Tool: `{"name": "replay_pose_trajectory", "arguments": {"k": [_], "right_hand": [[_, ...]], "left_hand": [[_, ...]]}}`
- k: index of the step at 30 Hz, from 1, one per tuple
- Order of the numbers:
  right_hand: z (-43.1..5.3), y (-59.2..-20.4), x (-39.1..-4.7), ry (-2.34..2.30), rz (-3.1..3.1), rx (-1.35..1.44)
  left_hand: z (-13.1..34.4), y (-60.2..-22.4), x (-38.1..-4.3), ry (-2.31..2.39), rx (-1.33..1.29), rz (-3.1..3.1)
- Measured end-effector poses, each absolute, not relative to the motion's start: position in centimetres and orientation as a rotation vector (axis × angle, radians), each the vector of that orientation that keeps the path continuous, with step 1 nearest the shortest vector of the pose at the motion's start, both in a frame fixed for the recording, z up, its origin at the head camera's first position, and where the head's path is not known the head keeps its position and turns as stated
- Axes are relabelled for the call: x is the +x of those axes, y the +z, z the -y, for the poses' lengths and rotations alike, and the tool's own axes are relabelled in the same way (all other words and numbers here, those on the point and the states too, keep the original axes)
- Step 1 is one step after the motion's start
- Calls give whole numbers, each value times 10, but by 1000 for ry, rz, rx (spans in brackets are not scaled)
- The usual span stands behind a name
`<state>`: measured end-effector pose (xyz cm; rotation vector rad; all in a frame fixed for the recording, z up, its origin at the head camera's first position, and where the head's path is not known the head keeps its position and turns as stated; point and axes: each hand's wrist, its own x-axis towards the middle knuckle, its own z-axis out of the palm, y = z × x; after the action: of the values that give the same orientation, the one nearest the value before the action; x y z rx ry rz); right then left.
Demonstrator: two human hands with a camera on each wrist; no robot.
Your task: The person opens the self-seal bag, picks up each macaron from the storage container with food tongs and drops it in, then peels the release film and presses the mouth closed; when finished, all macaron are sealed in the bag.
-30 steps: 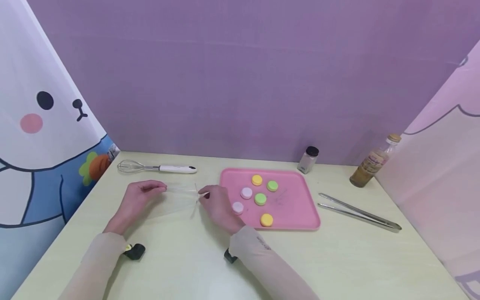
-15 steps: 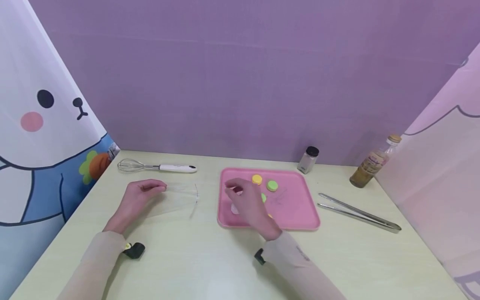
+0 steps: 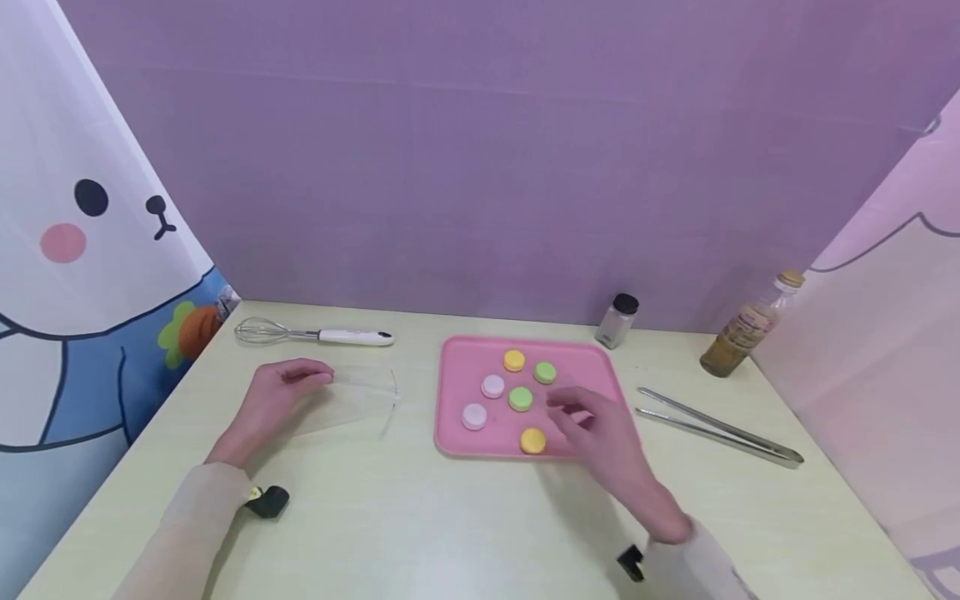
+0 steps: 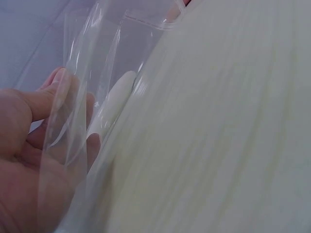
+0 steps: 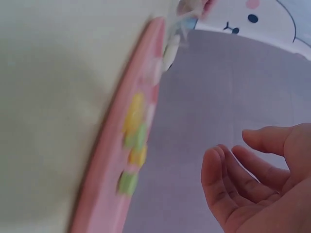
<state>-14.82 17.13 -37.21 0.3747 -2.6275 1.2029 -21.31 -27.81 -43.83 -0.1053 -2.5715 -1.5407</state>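
My left hand pinches one end of a clear plastic bag, which stretches out to the right just over the table. In the left wrist view the see-through film partly covers the fingers. My right hand hovers over the right front of a pink tray. The right wrist view shows a gap between its thumb and loosely bent fingers, with nothing held. On the tray lie several macarons: yellow, green and pale lilac.
A whisk lies behind the bag. Metal tongs rest right of the tray. Behind it stands a small black-capped jar; farther right is a corked bottle. A purple backdrop rises along the table's back edge.
My right hand has left the bag's right end and moved right across the tray, uncovering the macarons. The left hand has stayed in place with the bag.
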Motion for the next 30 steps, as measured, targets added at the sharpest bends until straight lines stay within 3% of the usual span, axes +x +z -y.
{"name": "replay_pose_trajectory", "arguments": {"k": [7,15,30], "right_hand": [[-232,-389,-127,1043,2549,409],[-299,-392,-109,1171,2542,364],[-391,-409,-80,1046,2637,253]], "left_hand": [[279,-437,-212,-1553,-84,2586],[280,-436,-211,-1549,-92,2594],[280,-437,-211,-1566,-94,2579]]}}
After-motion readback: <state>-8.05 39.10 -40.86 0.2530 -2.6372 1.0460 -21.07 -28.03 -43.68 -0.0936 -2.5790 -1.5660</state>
